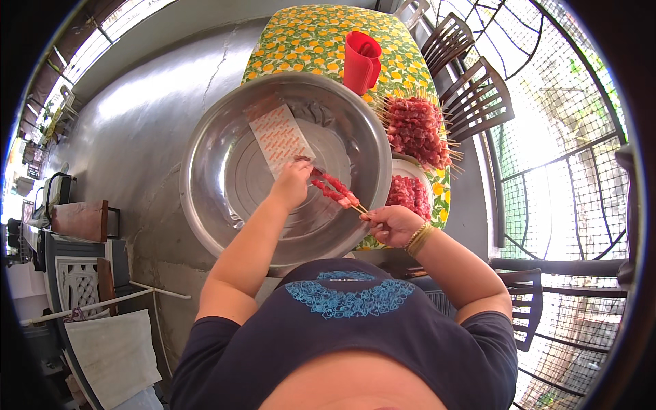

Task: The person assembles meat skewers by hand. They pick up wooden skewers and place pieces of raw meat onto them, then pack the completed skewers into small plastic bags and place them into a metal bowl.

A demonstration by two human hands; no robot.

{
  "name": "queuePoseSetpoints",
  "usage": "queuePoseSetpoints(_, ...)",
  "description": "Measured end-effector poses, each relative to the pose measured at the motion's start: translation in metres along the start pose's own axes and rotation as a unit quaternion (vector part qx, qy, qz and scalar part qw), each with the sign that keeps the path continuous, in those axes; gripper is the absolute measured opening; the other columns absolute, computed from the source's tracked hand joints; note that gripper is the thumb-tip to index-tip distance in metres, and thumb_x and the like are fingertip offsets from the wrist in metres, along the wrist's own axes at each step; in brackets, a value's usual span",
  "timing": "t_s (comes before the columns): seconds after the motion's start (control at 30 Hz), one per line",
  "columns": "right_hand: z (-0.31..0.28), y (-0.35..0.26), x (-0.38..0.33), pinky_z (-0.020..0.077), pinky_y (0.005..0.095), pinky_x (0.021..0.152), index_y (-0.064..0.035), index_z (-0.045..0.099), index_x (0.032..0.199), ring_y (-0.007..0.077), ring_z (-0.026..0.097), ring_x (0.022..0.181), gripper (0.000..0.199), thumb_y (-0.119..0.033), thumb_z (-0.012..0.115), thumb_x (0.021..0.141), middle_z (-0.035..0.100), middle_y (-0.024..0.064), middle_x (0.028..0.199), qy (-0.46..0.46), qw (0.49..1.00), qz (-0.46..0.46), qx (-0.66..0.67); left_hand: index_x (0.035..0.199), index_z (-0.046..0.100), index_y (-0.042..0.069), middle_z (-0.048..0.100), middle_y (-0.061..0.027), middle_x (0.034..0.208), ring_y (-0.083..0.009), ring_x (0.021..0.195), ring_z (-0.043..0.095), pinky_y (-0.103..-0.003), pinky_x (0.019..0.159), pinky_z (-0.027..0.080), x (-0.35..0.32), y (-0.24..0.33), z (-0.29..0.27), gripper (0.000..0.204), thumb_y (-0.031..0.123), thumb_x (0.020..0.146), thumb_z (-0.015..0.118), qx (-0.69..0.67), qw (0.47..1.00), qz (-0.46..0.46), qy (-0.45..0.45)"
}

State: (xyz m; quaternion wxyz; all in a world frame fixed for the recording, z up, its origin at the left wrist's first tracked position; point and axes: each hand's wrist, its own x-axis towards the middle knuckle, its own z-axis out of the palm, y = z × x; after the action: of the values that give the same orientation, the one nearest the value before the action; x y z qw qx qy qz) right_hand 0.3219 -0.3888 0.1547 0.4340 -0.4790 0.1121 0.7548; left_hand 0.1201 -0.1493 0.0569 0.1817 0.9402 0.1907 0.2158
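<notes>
Item: meat skewer (335,190), held over the large steel basin (205,184) on the counter (307,34).
Left hand (290,183): pinched closed on the meat at the far end.
Right hand (391,224): closed on the stick's near end.
Handling: likely best to steady the stick and press pieces snug, fingers off the point.
Right: piled skewers (415,128).

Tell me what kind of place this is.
Likely a home patio or porch set up for food preparation: a table with a fruit-patterned cloth, slatted chairs beside a wire-mesh screen, and piled meat skewers.
</notes>
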Motion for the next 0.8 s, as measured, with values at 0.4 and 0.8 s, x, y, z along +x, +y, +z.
queuePoseSetpoints(0.4, 0.041, -0.016, 0.076, 0.0425, 0.0217, 0.050, 0.0048, 0.065, 0.105, 0.0091, 0.045, 0.062, 0.015, 0.000, 0.053, 0.096, 0.049, 0.0015, 0.077, 0.028, 0.995, -0.018, -0.096, 0.120, 0.066, -0.005, 0.062, -0.0169, 0.128, -0.0397, 0.114, 0.055, -0.043, 0.099, 0.047, -0.011, 0.009, -0.005, 0.040, 0.000, 0.081, 0.058, -0.021, 0.999, -0.039, -0.013)
queuePoseSetpoints(0.8, 0.063, -0.019, 0.218, 0.0534, 0.0340, 0.053, 0.0003, 0.074, 0.100, 0.0240, 0.065, 0.065, 0.015, -0.005, 0.064, 0.090, 0.070, 0.0108, 0.092, 0.245, 0.859, -0.152, -0.423, 0.111, 0.065, 0.000, 0.063, -0.0175, 0.113, -0.0372, 0.107, 0.059, -0.043, 0.093, 0.050, -0.042, -0.002, 0.014, 0.029, -0.003, 0.084, 0.054, -0.031, 0.998, -0.052, -0.001)
